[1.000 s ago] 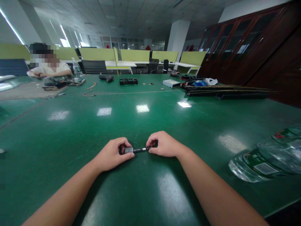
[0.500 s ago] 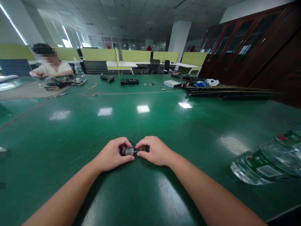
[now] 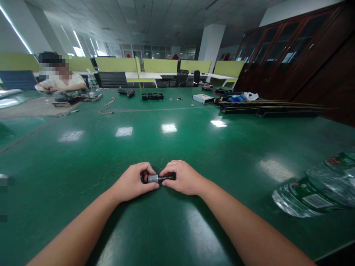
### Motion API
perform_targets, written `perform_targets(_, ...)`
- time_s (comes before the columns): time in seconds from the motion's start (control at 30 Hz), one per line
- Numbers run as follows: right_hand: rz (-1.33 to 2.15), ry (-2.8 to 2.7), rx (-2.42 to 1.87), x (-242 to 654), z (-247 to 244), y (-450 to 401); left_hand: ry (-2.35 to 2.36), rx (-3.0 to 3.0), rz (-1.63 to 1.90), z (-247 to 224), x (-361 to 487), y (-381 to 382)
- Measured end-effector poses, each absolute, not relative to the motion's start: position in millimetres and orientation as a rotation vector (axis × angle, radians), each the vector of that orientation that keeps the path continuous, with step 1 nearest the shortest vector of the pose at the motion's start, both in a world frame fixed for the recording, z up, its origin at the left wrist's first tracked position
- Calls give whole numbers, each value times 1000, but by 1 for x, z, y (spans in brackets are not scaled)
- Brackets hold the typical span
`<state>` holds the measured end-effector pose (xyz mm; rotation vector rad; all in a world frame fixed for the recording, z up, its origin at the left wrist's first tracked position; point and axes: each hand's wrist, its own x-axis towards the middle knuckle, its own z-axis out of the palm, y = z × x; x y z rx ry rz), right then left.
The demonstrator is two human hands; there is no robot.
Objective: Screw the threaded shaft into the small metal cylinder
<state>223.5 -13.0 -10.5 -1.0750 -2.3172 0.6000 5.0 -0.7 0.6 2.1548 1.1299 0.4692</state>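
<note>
Just above the green table, a small silver-and-black cylindrical part [image 3: 153, 178] lies level between my two hands. My left hand [image 3: 135, 183] is curled around its silver barrel, with the thumb below and the fingers above. From the barrel a thin dark shaft [image 3: 166, 177] runs to the right, ending in my right hand [image 3: 183, 179]. The right thumb and fingertips close around that shaft near the barrel. Part of the barrel's left end is hidden by my left fingers, and the shaft's far end by my right palm.
The green table [image 3: 177, 144] is glossy. Large clear bottles [image 3: 316, 195] with green labels lie at the right. Farther off are a power drill [image 3: 126, 92], a black frame [image 3: 152, 96], a white box [image 3: 203, 98] and long dark rails [image 3: 266, 109]. A person [image 3: 61, 81] sits far left.
The part has tilted slightly, its shaft end rising a little, and more of the shaft shows between my right fingers. My hands have hardly moved.
</note>
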Motion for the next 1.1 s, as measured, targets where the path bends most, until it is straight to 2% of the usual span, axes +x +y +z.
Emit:
perform_targets(0.4,580,-2313,-1007,224,-13,-12,1121,2182,491,0,4,0)
perform_targets(1.1,609,-2301,-1135,230,-7,-12,1130,2211,466,2,5,0)
